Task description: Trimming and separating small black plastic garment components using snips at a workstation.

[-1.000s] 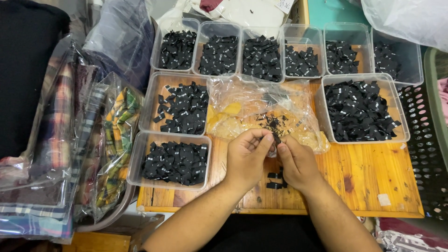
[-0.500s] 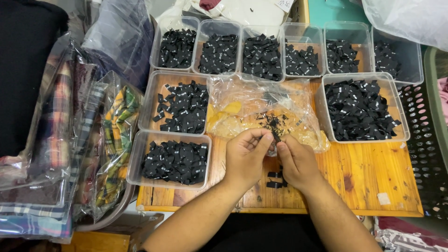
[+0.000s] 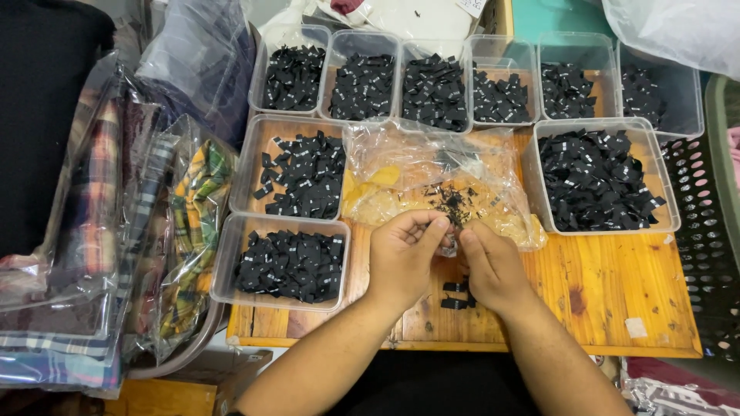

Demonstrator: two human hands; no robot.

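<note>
Wooden desk (image 3: 617, 293), orange-brown, planked grain, scuffed, seen from above. Clear plastic tubs on it: nine counted. Six stand in a back row (image 3: 435, 77); two are stacked front-to-back at the left, upper (image 3: 297, 173) and lower (image 3: 281, 262); one larger tub (image 3: 601, 177) sits at the right. All hold small black fabric tags, some with a white mark.

Crinkled clear plastic bag (image 3: 432, 181) lies mid-desk between the left tubs and the large tub, with a loose scatter of black tags inside. Two or three stray tags (image 3: 455, 294) lie on the bare wood between the wrists.

Left hand (image 3: 405, 258) and right hand (image 3: 489, 266) meet at the near edge of the bag. Both grips are closed, fingertips pinched together on the thin plastic there; whether a tag is also pinched cannot be told.

Left of the desk: folded plaid garments in clear bags (image 3: 92, 231), one yellow-green (image 3: 196, 200). Black perforated basket (image 3: 709, 231) at the right edge.
</note>
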